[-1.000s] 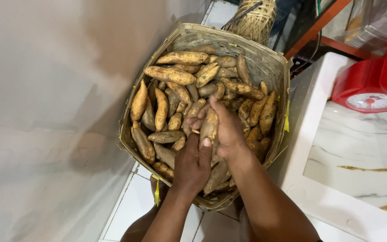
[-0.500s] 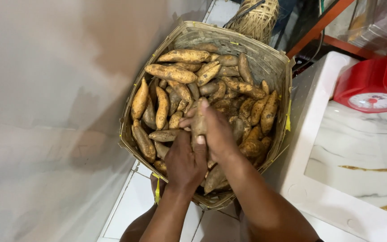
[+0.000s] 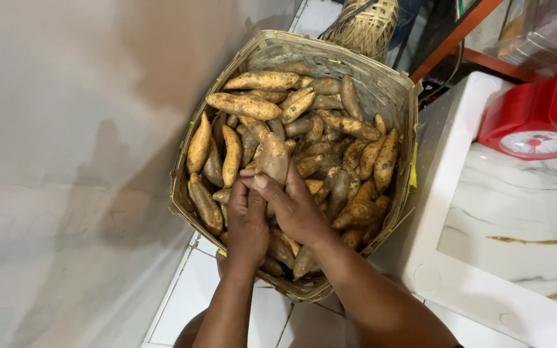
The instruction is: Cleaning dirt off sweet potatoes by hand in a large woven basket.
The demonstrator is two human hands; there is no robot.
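Head view, looking down. Centre of frame: both hands meet on one sweet potato (image 3: 273, 158), held upright w/ its blunt end pointing toward the top of the frame, above the pile and approx. at the basket's middle. Left hand (image 3: 247, 219) comes up from the bottom edge, fingers (image 3: 247, 183) wrapped together on the tuber's lower part, on its left side. Right hand (image 3: 298, 209) enters from lower right, thumb pressed on the front of the same tuber, remaining fingers closed round its back and right side; both sets of fingers are thus clamped on it, none spread. Skin of the held tuber is tan-orange w/ dark soil patches. Below and around it lies the basket (image 3: 388, 80), a woven bamboo type w/ squared rim, tilted in frame so its far corner points to upper centre; it is filled w/ many similar sweet potatoes, heaped, mostly lying lengthwise, some at lower centre hidden under the wrists. Basket stands on a white tiled floor (image 3: 182, 303), seen at lower left of centre. Left third of frame: plain grey-white wall (image 3: 66, 161), just beside the basket's left rim. Right of frame: white table (image 3: 459, 161) w/ marble-pattern top, its edge near the basket's right rim; a red scale (image 3: 536, 116) w/ round white dial sits on it at upper right. Top centre: second, smaller woven item (image 3: 365, 26), beyond the basket's far rim; type cannot be determined.
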